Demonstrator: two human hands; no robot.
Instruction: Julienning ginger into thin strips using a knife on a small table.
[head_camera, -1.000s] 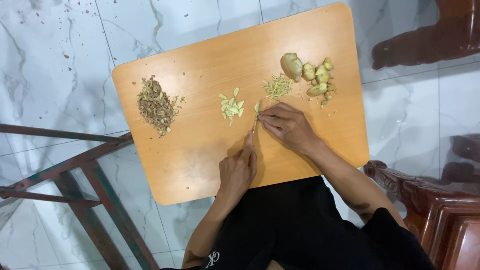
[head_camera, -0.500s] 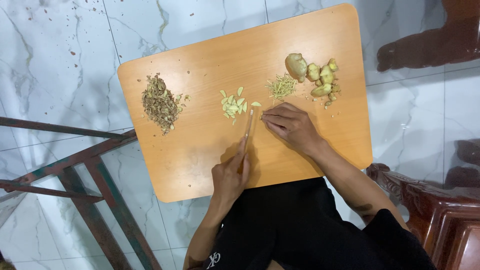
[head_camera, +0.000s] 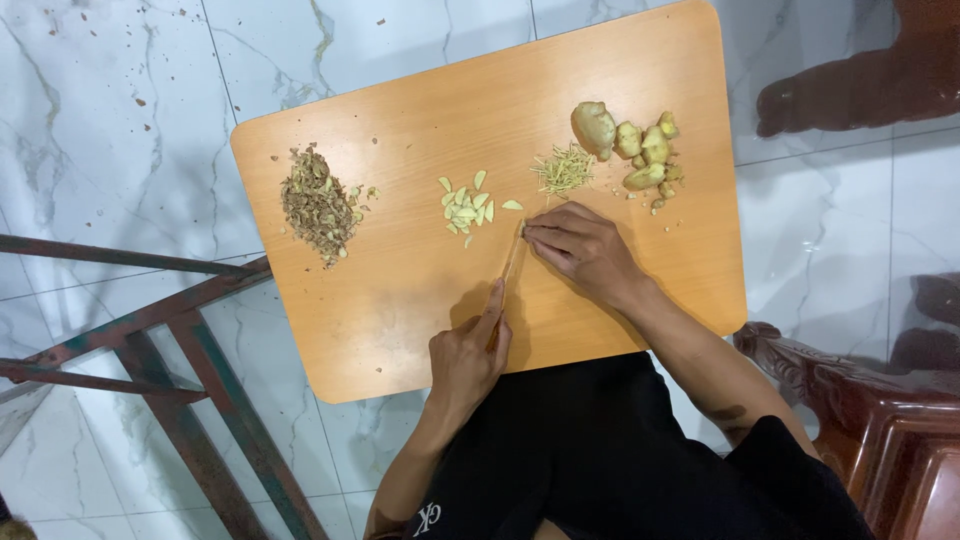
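Observation:
My left hand (head_camera: 468, 352) is closed on the handle of a knife (head_camera: 511, 262), index finger laid along its back. The blade points away from me across the wooden board (head_camera: 400, 310). My right hand (head_camera: 585, 250) rests fingertips-down at the blade's tip, pinning a small piece of ginger that the fingers mostly hide. Just beyond the tip lies a small pile of pale ginger slices (head_camera: 465, 205). Fine ginger shreds (head_camera: 563, 170) lie farther right, next to several peeled ginger chunks (head_camera: 635, 145).
A heap of brown peelings (head_camera: 318, 205) sits at the board's left. The board lies over a white marble floor (head_camera: 110, 120). A rusty metal frame (head_camera: 150, 330) stands at the lower left, and dark carved wooden furniture (head_camera: 880, 400) at the right.
Both hands stay at the same spot on the board with the knife between them. One slice now lies apart beside the slice pile. The view has shifted slightly.

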